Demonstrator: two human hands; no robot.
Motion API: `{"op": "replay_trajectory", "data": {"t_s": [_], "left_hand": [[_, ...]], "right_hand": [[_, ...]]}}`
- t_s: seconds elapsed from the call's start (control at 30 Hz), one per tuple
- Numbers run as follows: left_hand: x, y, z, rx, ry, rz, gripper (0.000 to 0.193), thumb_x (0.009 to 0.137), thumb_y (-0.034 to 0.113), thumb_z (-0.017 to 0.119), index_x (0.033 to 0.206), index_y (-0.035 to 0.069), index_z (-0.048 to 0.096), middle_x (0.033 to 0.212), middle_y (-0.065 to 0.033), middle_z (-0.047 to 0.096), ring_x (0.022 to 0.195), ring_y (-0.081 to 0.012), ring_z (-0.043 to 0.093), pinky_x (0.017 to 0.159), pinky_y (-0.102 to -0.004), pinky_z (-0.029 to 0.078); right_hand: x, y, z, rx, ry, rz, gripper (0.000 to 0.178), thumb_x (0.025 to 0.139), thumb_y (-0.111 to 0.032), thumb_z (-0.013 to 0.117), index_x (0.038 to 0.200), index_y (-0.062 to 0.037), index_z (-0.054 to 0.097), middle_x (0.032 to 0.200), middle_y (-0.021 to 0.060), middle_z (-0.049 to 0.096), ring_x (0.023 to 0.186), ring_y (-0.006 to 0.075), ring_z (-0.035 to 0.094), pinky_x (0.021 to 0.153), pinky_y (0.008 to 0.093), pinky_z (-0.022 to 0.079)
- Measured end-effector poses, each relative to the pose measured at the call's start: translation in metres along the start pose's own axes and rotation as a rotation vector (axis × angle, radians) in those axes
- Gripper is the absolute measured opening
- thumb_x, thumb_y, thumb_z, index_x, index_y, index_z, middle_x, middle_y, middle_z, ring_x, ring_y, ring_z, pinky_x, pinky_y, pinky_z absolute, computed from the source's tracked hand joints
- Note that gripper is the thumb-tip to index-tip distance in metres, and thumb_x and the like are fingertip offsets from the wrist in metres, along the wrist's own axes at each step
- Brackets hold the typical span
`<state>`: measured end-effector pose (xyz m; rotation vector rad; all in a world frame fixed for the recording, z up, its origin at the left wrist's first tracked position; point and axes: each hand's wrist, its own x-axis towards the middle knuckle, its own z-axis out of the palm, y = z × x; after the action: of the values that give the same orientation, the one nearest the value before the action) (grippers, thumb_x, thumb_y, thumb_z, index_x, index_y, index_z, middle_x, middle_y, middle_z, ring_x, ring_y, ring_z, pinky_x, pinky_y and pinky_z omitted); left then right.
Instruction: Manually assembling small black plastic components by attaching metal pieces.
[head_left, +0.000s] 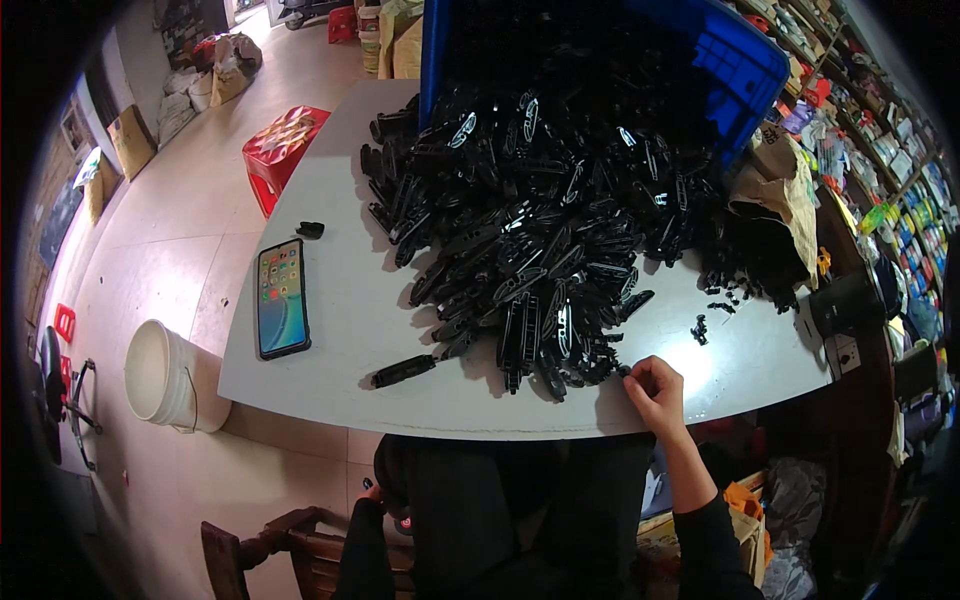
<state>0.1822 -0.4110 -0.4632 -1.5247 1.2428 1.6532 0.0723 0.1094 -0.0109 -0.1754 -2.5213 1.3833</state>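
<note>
My right hand [660, 395] rests at the table's near edge, thumb and forefinger pinched on a small black plastic piece [625, 370]. Just left of it begins a big heap of glossy black plastic parts [530, 250], long and slotted, spilling from a blue crate [735, 65]. One long black part [403, 371] lies apart at the heap's near left. My left hand [373, 493] is down beside my left thigh, below the tabletop. A bit of something dark shows at its fingertips; most of its fingers are hidden.
A lit phone [282, 298] and a small black part [310, 230] lie on the table's left. Tiny black pieces [700, 330] spill from a brown paper sack [790, 190] at right. A white bucket [175, 375], red stool [285, 145] and wooden chair [290, 545] stand around; packed shelves line the right.
</note>
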Motion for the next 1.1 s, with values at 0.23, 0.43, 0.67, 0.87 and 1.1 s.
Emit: {"op": "replay_trajectory", "data": {"t_s": [0.23, 0.43, 0.67, 0.87, 1.1], "left_hand": [[0.038, -0.011, 0.000, -0.199, -0.043, 0.092, 0.016, 0.074, 0.018, 0.062, 0.080, 0.004, 0.059, 0.070, -0.0072, 0.054, 0.069, -0.0231, 0.055, 0.056, -0.0379, 0.046], [0.114, -0.006, -0.065, -0.162, -0.125, -0.007, 0.019, 0.081, 0.030, 0.060, 0.079, 0.010, 0.060, 0.071, -0.0022, 0.057, 0.065, -0.0208, 0.055, 0.057, -0.0345, 0.046], [0.009, -0.010, 0.010, -0.079, 0.077, 0.110, 0.019, 0.075, 0.024, 0.059, 0.073, 0.006, 0.052, 0.065, -0.0055, 0.049, 0.058, -0.0207, 0.051, 0.048, -0.0359, 0.043], [-0.036, 0.005, 0.020, -0.019, 0.096, 0.091, 0.020, 0.075, 0.024, 0.060, 0.074, 0.005, 0.054, 0.064, -0.0063, 0.050, 0.057, -0.0208, 0.051, 0.048, -0.0341, 0.043], [0.037, -0.022, -0.018, 0.049, 0.173, 0.189, 0.022, 0.077, 0.031, 0.064, 0.080, 0.011, 0.055, 0.072, -0.0022, 0.051, 0.065, -0.0198, 0.049, 0.055, -0.0389, 0.042]], "right_hand": [[-0.002, 0.000, -0.003, -0.022, 0.015, -0.003, 0.010, 0.074, -0.004, 0.064, 0.073, -0.0014, 0.054, 0.059, -0.0011, 0.051, 0.051, 0.0033, 0.045, 0.048, 0.0181, 0.035], [0.000, 0.005, -0.007, 0.021, 0.011, 0.002, 0.011, 0.074, -0.005, 0.065, 0.073, -0.0014, 0.055, 0.059, -0.0009, 0.051, 0.051, 0.0035, 0.044, 0.047, 0.0185, 0.034], [-0.003, 0.007, -0.003, -0.016, 0.009, 0.010, 0.011, 0.074, -0.005, 0.064, 0.073, -0.0014, 0.054, 0.059, -0.0009, 0.051, 0.050, 0.0040, 0.043, 0.047, 0.0190, 0.034], [-0.004, 0.006, -0.006, -0.008, 0.008, -0.001, 0.010, 0.077, -0.004, 0.063, 0.076, -0.0024, 0.053, 0.059, -0.0056, 0.046, 0.052, 0.0011, 0.040, 0.048, 0.0176, 0.030], [0.000, 0.002, -0.002, 0.005, -0.015, -0.015, 0.011, 0.077, -0.004, 0.063, 0.076, -0.0024, 0.053, 0.059, -0.0054, 0.046, 0.053, 0.0011, 0.040, 0.048, 0.0176, 0.031]]}}
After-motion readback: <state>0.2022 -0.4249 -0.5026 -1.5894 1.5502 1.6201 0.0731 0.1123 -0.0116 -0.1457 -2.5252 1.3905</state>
